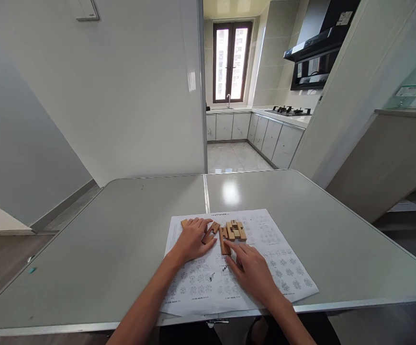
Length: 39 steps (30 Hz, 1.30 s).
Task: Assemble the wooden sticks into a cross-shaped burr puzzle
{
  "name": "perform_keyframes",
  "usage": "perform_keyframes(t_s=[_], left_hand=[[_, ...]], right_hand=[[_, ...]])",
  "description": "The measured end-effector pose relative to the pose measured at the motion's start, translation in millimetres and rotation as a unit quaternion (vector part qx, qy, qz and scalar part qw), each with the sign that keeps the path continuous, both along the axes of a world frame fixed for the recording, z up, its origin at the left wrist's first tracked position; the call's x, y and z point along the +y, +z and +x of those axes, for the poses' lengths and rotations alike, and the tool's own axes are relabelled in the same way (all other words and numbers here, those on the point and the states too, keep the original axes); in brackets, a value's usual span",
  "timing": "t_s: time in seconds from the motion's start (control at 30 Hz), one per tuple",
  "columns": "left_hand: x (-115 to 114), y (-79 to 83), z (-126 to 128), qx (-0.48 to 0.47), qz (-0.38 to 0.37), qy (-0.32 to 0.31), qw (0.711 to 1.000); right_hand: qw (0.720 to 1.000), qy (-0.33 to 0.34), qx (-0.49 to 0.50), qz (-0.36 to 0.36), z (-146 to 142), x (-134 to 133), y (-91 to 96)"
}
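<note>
A printed instruction sheet (265,258) lies on the grey folding table (121,249). On it rests a cluster of notched wooden puzzle blocks (235,230). My left hand (192,238) lies flat with its fingers spread over loose wooden pieces (211,231) at the sheet's upper left; one more block end (184,223) peeks out beside its fingers. My right hand (249,268) reaches from the lower right, fingers extended, its fingertips touching a long wooden bar (223,242) that stands out from the cluster.
The table's near edge (301,306) runs just below the sheet. A small blue mark (32,270) sits near the table's left edge. Beyond the table a white wall (121,96) and an open kitchen doorway (236,143) show; a counter (390,153) stands at the right.
</note>
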State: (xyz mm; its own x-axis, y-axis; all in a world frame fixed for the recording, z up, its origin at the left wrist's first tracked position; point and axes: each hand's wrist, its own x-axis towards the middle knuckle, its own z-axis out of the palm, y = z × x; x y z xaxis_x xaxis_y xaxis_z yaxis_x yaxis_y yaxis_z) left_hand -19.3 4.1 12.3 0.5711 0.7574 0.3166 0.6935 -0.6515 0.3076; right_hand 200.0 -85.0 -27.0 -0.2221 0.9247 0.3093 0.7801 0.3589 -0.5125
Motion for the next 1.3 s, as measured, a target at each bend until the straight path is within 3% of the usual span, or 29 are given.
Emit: perform_keyframes(t_s=[0.2,0.4,0.67,0.8,1.3], left_hand=[[0,-1.2,0,0.003,-0.006,0.006,1.000],[1,-3.6,1,-0.008,0.034,0.026,0.999],[16,-18.7,-7,-0.026,0.099,0.226,0.969],[19,-26.1,-11,-0.027,0.101,0.273,0.956],[16,-21.2,-6,-0.046,0.091,0.288,0.952]], right_hand=[[1.000,-0.009,0.002,-0.010,-2,3,2.0],[1.000,0.015,0.023,-0.012,0,-1,7.6],[0.998,0.033,0.034,-0.032,1,-6,16.1],[0.998,0.047,0.033,-0.040,0,-8,20.3],[0.989,0.097,0.089,-0.062,3,-10,23.5]])
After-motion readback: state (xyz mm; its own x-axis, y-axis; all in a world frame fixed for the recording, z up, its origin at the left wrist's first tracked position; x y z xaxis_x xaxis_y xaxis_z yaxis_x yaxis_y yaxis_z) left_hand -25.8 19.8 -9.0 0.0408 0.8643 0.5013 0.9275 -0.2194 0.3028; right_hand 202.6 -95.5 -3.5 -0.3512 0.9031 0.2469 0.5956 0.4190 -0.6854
